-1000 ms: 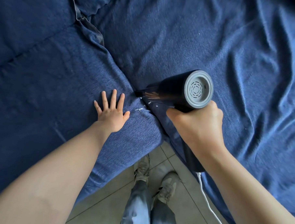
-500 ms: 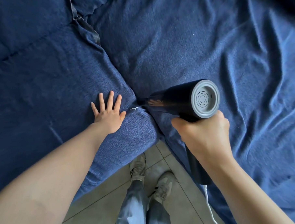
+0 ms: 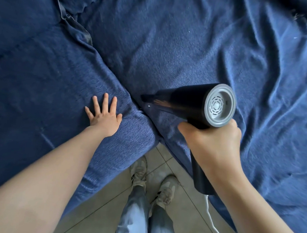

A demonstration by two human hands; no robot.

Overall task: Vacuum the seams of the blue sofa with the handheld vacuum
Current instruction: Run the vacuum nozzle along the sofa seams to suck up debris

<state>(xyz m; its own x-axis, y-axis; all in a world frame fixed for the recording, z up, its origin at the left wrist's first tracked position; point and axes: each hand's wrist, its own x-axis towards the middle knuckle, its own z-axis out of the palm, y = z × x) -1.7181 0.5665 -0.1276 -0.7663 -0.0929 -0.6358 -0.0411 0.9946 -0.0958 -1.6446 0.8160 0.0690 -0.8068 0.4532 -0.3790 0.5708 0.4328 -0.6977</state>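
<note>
Two hands: right hand (image 3: 213,142) grips vacuum (image 3: 186,103)

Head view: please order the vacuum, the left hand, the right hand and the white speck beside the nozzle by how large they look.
1. Vacuum
2. Right hand, which looks bigger partly because it is nearer the camera
3. Left hand
4. White speck

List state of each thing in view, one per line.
left hand: fingers spread flat, pressing the left sofa cushion
right hand: gripping the handle of the handheld vacuum
handheld vacuum: nozzle pointing into the seam between cushions
white cord: hanging from the handle base to the floor
right sofa cushion: cover wrinkled
white crumb: lying by the nozzle
</note>
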